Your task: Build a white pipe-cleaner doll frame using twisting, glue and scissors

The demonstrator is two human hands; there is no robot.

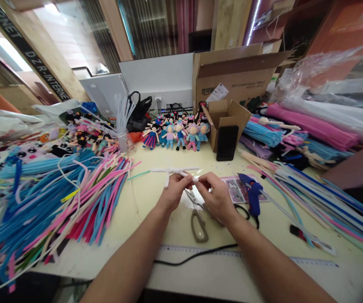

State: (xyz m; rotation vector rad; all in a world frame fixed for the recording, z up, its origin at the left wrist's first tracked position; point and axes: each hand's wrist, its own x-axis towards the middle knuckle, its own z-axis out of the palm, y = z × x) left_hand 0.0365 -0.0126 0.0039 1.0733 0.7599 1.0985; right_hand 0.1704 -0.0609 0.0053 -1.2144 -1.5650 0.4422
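Note:
Both of my hands meet over the middle of the table. A white fuzzy pipe cleaner, bent into a small shape, is pinched in my left hand. My right hand closes its thumb and forefinger on the same white piece's other end, close to the left fingertips. Just beyond the hands lies a straight white pipe cleaner; whether it joins the held piece I cannot tell. Scissors with grey-brown handles lie below my hands, blades partly hidden. Right of my right hand rests a blue glue gun.
A big heap of coloured pipe cleaners covers the left side; more pipe cleaners lie right. Small dolls stand at the back beside an open carton and a black phone. A ruler and black cable cross the front.

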